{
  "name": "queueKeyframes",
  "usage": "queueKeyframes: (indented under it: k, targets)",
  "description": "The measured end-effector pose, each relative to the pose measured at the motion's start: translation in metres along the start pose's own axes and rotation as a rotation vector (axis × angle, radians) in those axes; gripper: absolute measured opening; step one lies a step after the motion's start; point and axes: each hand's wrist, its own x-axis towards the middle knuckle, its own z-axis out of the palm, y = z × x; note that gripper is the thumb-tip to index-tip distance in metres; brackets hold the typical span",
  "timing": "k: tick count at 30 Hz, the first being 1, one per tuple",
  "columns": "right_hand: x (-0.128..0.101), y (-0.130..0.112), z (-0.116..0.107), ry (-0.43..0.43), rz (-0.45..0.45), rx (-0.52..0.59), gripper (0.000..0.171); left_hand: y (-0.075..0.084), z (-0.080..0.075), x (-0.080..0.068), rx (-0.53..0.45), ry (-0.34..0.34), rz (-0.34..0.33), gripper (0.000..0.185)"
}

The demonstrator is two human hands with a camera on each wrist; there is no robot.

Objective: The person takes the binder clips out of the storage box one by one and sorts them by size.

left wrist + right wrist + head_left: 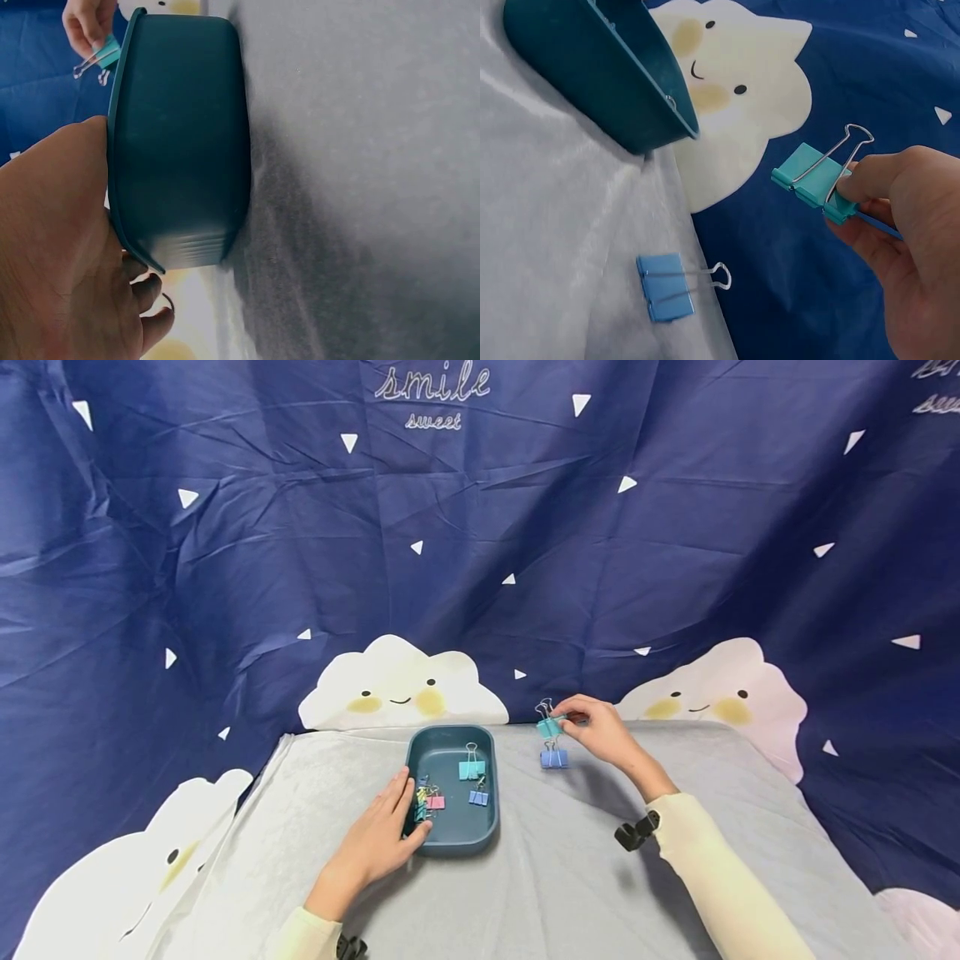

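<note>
In the head view my right hand (600, 731) pinches a teal binder clip (550, 727) by one side, thumb against it. Its wire handles stick out between and beyond the fingertips in the right wrist view. On the cloth just below lies a blue binder clip (666, 287). My left hand (378, 831) rests along the left rim of a dark teal bin (453, 847), fingers stretched out and thumb at the near corner. Inside the bin lie another teal clip (472, 769), a smaller blue clip (478, 797), a pink clip (436, 802) and several small clips bunched at the left wall.
A grey cloth (547, 885) covers the table. Behind it hangs a navy curtain (480, 543) with white triangles and smiling clouds, meeting the table's far edge close behind the bin and the right hand.
</note>
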Motion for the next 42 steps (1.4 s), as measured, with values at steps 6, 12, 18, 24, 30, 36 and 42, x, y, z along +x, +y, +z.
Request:
queueKeyframes:
  k: [6,12,18,24,30,36,42]
  targets:
    - [-0.008,0.013,-0.01,0.008,0.045,0.013,0.016,0.002,-0.003,0.0,0.001,-0.01,0.0,0.083]
    - [-0.017,0.027,-0.017,0.024,0.095,0.047,0.016,0.001,-0.002,-0.001,0.01,-0.01,0.001,0.084]
    - [-0.027,0.038,-0.024,0.035,0.146,0.046,0.017,0.0,-0.001,0.0,0.01,0.001,0.003,0.086]
    - [-0.036,0.047,-0.026,0.063,0.118,0.102,0.017,0.0,-0.001,0.0,0.028,-0.001,-0.003,0.087]
    - [-0.041,0.058,-0.024,0.104,0.083,0.106,0.016,0.0,0.0,0.001,0.046,0.004,-0.004,0.087]
    - [-0.046,0.072,-0.021,0.101,0.16,0.008,0.015,0.001,0.001,0.0,0.07,0.02,-0.009,0.087]
    - [-0.051,0.083,-0.016,0.105,0.22,-0.063,0.014,0.0,0.002,-0.001,0.081,0.035,-0.016,0.088]
